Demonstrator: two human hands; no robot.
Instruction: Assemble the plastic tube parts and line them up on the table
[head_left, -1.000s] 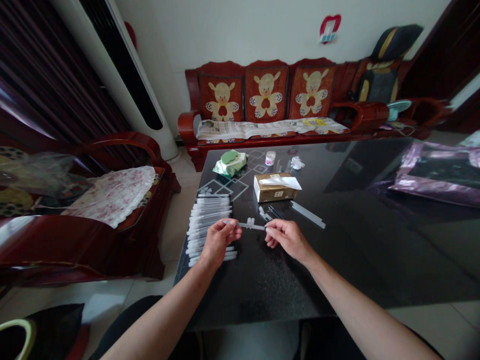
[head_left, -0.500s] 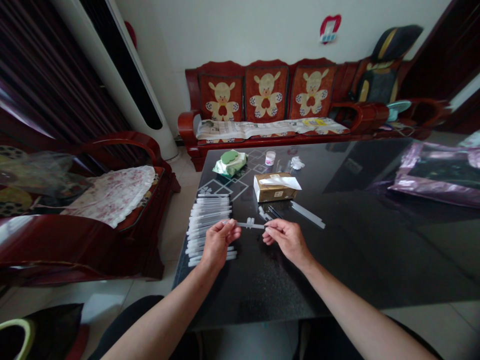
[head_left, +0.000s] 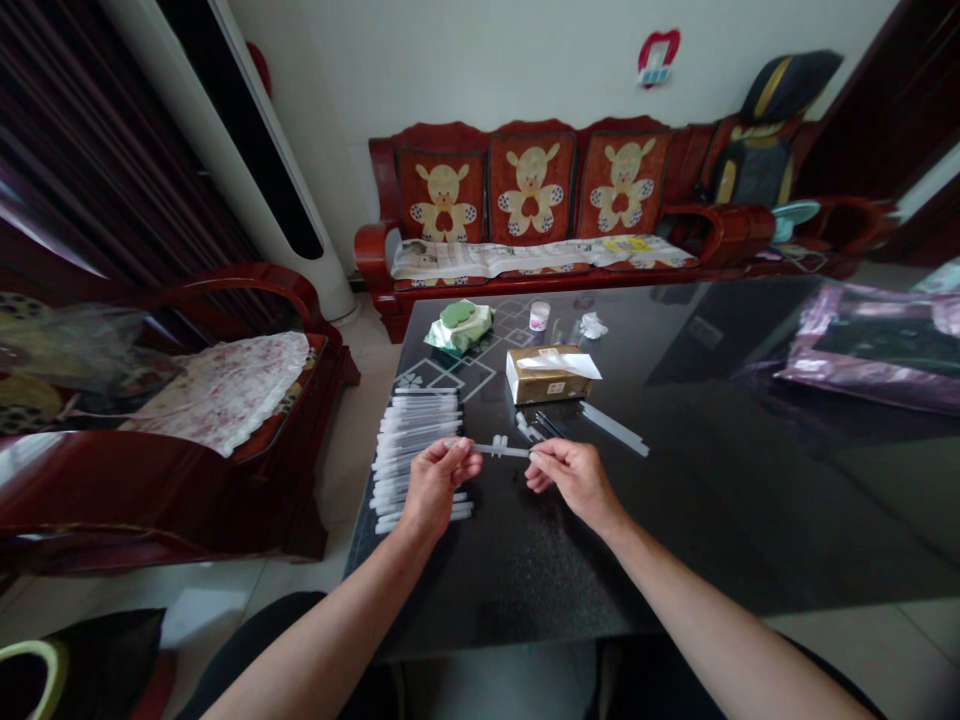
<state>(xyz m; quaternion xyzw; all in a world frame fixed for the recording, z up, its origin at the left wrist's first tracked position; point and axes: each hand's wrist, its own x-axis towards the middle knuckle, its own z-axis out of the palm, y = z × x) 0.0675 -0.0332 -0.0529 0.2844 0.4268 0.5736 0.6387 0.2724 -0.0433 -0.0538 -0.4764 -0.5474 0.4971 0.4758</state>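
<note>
A thin translucent white tube [head_left: 513,452] stretches level between my two hands above the dark tabletop. My left hand [head_left: 435,485] pinches its left end between thumb and fingers. At the other end, my right hand [head_left: 576,482] is closed on the tube in the same kind of pinch. Small whitish pieces show at the tube's middle; whether they are joined to it I cannot tell. Beside and under my left hand lies a row of several similar whitish tubes [head_left: 405,440]. Just beyond my right hand are short white pieces [head_left: 527,428] and thin dark sticks [head_left: 550,424].
A gold tissue box [head_left: 551,385] stands beyond my hands, with more white tubes [head_left: 615,429] to its right. Farther back are a green wipes pack [head_left: 459,328], a small white jar [head_left: 539,316] and a crumpled tissue [head_left: 593,326]. A purple plastic package [head_left: 862,350] lies at right.
Both hands keep their hold on the tube and hardly move. The whole view has shifted very slightly.
</note>
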